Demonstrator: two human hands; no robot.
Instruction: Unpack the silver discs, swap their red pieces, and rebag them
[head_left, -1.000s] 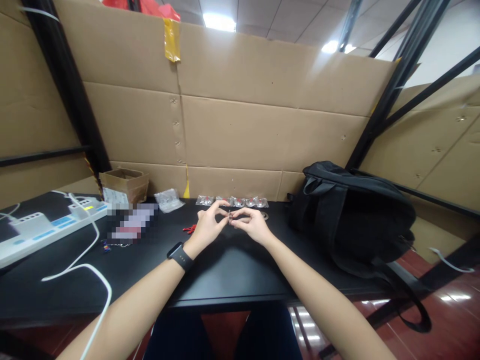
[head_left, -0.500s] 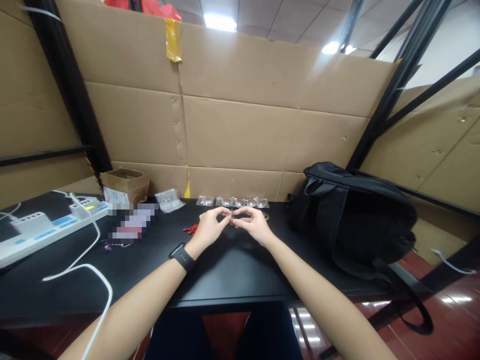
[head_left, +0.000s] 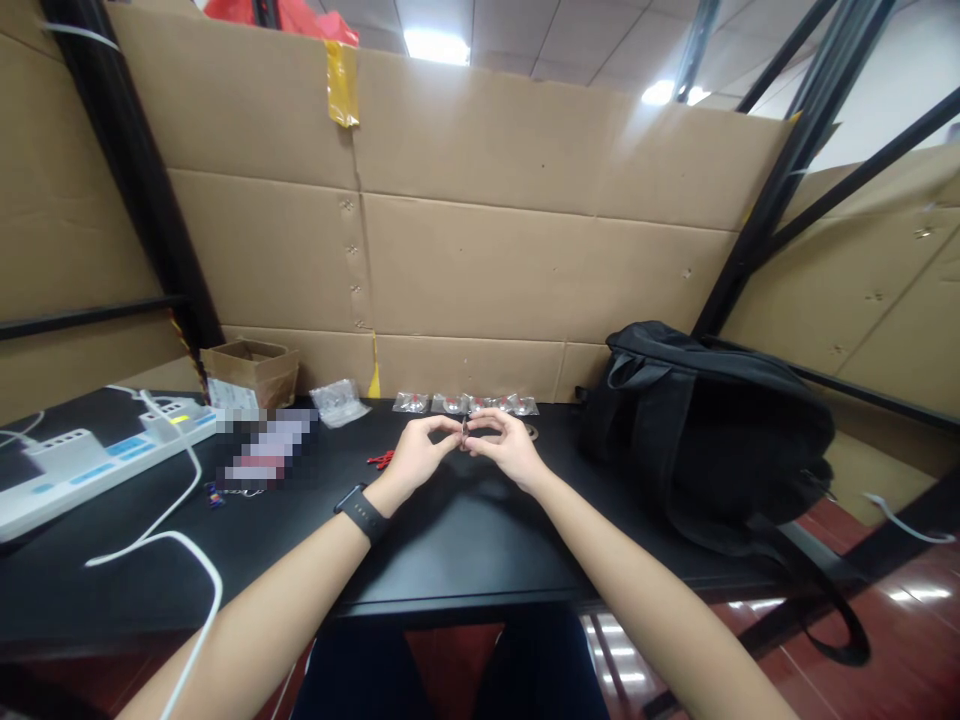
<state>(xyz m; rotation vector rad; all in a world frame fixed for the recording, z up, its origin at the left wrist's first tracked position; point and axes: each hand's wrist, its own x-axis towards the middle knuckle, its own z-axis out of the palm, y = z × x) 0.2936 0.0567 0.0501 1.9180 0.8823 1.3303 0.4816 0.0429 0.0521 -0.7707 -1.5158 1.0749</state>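
Observation:
Above the middle of the black table, my left hand and my right hand meet fingertip to fingertip. Both pinch a small thin disc-like piece, seen nearly edge-on; its kind is too small to make out. Red cords lie beside my left hand. Just behind my right hand shows part of a small round brownish piece. Several small clear packets with red marks are lined up behind the hands, partly covered by them.
A black backpack stands on the right, its strap hanging over the edge. Leftward are a white power strip with a white cable, an open cardboard box and clear plastic bags. A cardboard wall closes the back.
My left fingers have opened out slightly around the small piece, and more of it shows between the fingertips. Both hands stay in nearly the same place.

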